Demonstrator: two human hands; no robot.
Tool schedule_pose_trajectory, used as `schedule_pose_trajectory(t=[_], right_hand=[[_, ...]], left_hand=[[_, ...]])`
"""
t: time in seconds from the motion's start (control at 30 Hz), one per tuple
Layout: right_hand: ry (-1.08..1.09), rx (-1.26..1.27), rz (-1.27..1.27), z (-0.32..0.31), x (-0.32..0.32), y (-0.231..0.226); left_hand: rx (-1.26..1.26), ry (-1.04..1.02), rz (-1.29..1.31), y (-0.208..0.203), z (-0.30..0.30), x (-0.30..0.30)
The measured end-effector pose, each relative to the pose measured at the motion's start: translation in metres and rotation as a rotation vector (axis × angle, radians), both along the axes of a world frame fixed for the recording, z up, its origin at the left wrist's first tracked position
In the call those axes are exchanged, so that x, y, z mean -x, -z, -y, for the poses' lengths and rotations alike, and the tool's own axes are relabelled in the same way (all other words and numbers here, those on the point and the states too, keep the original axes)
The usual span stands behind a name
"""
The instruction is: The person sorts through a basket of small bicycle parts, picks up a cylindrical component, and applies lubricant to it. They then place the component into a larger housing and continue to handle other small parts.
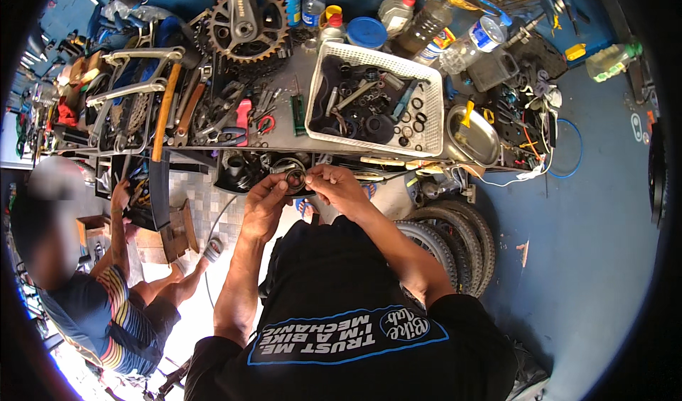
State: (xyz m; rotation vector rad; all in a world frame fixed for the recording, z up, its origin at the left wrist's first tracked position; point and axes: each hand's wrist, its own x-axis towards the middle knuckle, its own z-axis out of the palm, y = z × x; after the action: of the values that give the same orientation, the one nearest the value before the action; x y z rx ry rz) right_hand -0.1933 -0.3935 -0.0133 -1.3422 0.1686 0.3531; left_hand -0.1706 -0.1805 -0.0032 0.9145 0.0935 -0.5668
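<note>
Both my hands are raised in front of my chest, just below the bench edge. Between them is a small dark round ring (295,181), which looks like a bearing. My left hand (263,203) pinches its left side between thumb and fingers. On the other side, the thumb and fingertips of my right hand (338,188) close on the ring. Beyond my hands, on the bench, stands a white plastic basket (437,120) with several rings, tools and small metal parts inside. Under the bench edge, an open drawer (226,188) holds dark metal parts, partly hidden by my left hand.
A crankset (244,28) stands at the back of the bench. Wrenches, pliers and a wooden-handled hammer (168,99) lie to the left. A metal bowl (474,145) sits right of the basket. Tyres (462,237) lean below right. Another person (106,309) works at the left.
</note>
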Motion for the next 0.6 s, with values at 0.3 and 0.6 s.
schedule_pose_trajectory(t=[0.3,0.6], right_hand=[[-0.054,0.032,-0.106,0.005,-0.002,-0.010],[0.360,1.048,0.307,0.141,-0.080,-0.033]], left_hand=[[0.037,0.002,0.016,0.008,0.005,-0.008],[0.049,-0.045,-0.007,0.002,0.011,-0.013]])
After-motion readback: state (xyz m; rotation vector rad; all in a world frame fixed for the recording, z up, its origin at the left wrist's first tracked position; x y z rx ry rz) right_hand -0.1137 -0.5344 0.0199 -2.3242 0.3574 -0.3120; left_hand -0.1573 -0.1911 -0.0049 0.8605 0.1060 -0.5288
